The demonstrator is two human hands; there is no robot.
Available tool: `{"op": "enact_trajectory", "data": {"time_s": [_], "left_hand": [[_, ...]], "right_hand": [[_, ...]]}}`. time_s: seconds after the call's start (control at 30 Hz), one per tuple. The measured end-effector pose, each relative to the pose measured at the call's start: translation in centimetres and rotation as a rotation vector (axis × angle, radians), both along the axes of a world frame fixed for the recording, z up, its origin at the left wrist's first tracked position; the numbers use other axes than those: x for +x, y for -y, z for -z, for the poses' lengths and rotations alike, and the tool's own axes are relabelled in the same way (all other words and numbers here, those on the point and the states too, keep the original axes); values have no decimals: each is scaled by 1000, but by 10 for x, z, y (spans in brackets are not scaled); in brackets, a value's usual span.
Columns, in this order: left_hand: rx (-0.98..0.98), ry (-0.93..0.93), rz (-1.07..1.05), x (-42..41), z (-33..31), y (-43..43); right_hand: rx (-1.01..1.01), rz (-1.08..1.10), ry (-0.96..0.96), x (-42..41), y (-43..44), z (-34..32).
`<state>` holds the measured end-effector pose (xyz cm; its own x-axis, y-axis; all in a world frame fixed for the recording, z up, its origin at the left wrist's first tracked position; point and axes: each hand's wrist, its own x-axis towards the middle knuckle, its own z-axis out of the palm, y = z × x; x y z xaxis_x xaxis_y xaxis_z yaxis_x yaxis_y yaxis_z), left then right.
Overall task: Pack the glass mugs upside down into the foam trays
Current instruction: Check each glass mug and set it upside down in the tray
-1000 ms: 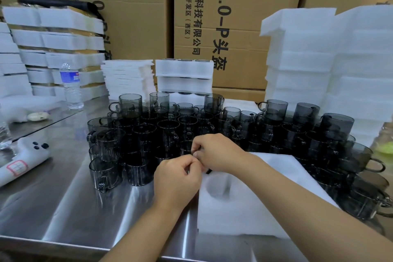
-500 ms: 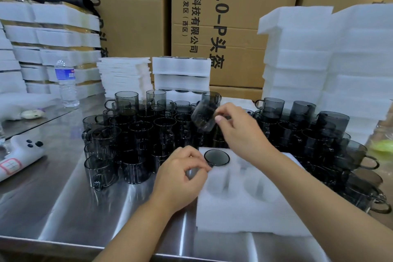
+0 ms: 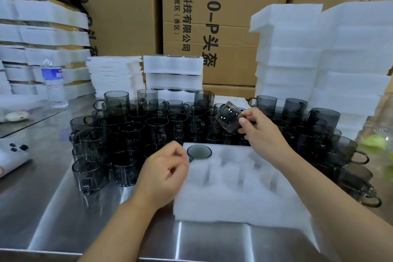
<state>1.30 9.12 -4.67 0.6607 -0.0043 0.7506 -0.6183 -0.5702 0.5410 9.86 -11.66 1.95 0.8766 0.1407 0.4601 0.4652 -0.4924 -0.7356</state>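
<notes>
Left grip [image 3: 163, 174], lower centre: fingers loosely curled, nothing visible in it, parked at the left edge of the foam tray [image 3: 234, 204], probably to steady it. Just right of it, the seated mug [image 3: 198, 152] sits base-up in the tray's upper-left pocket. The other pockets look empty.

Right grip [image 3: 261, 134], centre right, pinches the tilted mug [image 3: 228, 119] in the air above the tray's far edge. The tilt is likely for turning the mouth down.

Around: white device [image 3: 12, 153] and water bottle [image 3: 53, 83] on the desk [image 3: 63, 208] at left, foam stacks [image 3: 319, 59] at right, cartons [image 3: 212, 6] behind. The upright mug cluster [image 3: 131, 134] wraps the tray's left, far and right sides, so handles could snag on the way down.
</notes>
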Motion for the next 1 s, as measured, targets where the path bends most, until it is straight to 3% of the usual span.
{"op": "enact_trajectory", "data": {"time_s": [0.13, 0.5, 0.7, 0.77, 0.87, 1.0], "left_hand": [[-3, 13, -137, 7, -1, -9], [-99, -95, -160, 15, -2, -19], [-176, -92, -171, 9, -41, -21], [-265, -183, -146, 14, -58, -12], [-466, -429, 67, 33, -78, 10], [-470, -666, 175, 65, -80, 27]], "right_hand": [[25, -18, 0, 6, -10, 5], [145, -1, -95, 12, -10, 18], [242, -107, -154, 13, -9, 6], [245, -133, -147, 14, -11, 4], [238, -188, -121, 12, -19, 4], [180, -253, 0, 9, -25, 11]]}}
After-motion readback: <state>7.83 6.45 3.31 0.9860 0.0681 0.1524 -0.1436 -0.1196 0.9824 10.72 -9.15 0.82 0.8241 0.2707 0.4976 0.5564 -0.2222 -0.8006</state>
